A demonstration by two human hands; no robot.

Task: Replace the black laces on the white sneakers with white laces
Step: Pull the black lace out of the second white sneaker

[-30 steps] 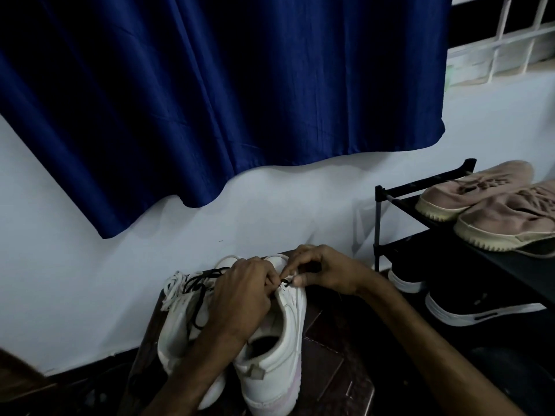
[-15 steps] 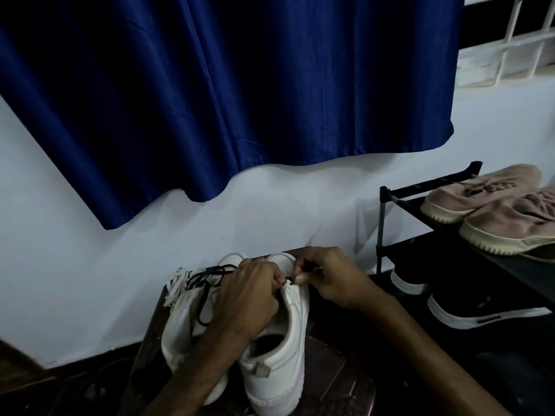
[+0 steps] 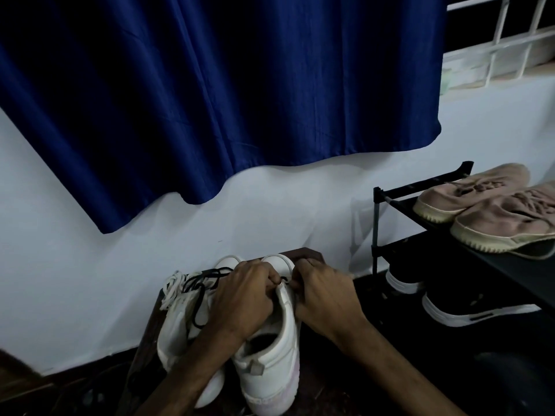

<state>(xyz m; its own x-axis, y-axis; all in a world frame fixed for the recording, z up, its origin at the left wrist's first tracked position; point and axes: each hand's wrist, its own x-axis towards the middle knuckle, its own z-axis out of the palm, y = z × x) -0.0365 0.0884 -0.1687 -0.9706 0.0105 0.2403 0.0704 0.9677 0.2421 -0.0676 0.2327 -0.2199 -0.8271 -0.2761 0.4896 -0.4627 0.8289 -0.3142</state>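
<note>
**Unlacing at the eyelets**

Both hands crowd the lace row of the white sneaker (image 3: 270, 370). The left hand (image 3: 240, 301) has its fingers curled over the eyelet flap, gripping it. The right hand (image 3: 324, 295) seems to pinch a short run of black lace (image 3: 285, 279), just between the two sets of fingertips. Beyond the left knuckles lie white laces (image 3: 171, 286). I'd judge the next move to be a steady pull to draw the lace clear.

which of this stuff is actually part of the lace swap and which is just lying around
Part of the job:
white sneakers
black laces, pinched at one sneaker by the left hand and right hand
white laces

Just lying about:
blue curtain
shoe rack
beige shoes
black shoes
</note>
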